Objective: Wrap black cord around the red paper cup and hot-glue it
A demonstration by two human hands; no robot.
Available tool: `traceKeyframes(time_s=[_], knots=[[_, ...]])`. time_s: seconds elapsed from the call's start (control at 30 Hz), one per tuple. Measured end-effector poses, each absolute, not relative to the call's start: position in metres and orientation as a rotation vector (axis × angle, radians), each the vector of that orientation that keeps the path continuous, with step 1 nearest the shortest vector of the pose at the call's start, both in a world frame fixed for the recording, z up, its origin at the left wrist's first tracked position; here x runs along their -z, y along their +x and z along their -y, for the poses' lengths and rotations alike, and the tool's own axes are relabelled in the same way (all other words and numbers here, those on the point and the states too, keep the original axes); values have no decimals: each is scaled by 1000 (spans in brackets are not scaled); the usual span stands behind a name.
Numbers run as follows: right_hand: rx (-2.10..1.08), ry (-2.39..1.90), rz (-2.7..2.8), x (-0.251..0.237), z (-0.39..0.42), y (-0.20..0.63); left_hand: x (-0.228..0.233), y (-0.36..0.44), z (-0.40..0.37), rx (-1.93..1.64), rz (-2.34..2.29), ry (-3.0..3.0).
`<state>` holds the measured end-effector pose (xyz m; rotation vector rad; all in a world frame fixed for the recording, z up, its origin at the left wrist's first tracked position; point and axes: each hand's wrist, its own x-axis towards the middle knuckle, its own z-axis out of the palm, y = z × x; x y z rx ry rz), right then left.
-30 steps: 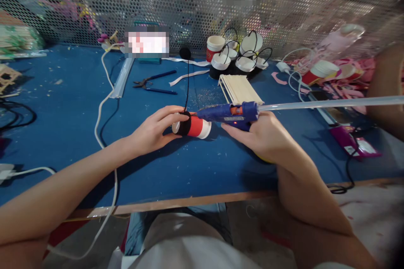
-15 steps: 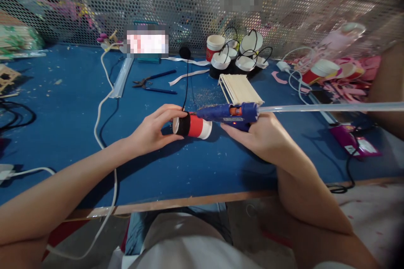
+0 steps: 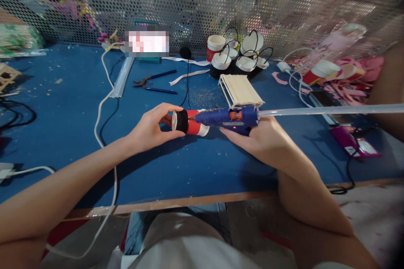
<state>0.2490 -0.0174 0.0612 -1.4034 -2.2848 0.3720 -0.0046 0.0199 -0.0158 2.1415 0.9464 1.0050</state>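
Observation:
My left hand (image 3: 157, 129) grips the end of a paper cup (image 3: 193, 128) lying on its side, red and white with a black band around the gripped end. A black cord (image 3: 187, 88) runs from the cup back to a round black piece (image 3: 185, 53). In my right hand (image 3: 263, 136) is a blue hot glue gun (image 3: 217, 117) with a small red light lit. Its nozzle tip meets the cup beside the black band; whether it touches I cannot tell. A long clear glue stick (image 3: 328, 110) sticks out of its back.
Pliers (image 3: 158, 83) and white ribbon (image 3: 189, 76) lie behind my hands. A small wooden stick frame (image 3: 241, 89) stands near several cups with black loops (image 3: 246, 64). A white cable (image 3: 97, 126) crosses the blue table (image 3: 151, 176) at left; a purple packet (image 3: 355, 141) lies right.
The cup has turned in my left hand, and its black cord now leaves from behind. The glue gun's nozzle now overlaps the cup's red part in view.

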Motion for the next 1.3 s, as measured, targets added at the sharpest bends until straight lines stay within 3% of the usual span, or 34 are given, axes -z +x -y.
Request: traceKeyframes(time_s=[0.43, 0.9, 1.3], knots=[[-390, -1409, 2361, -68, 18, 244, 12, -3, -19, -914, -1097, 1931], [-161, -1362, 2286, -49, 10, 255, 15, -5, -15, -1004, -898, 2623], [-325, -1481, 2180, -49, 5, 250, 13, -5, -14, -905, -853, 2818]])
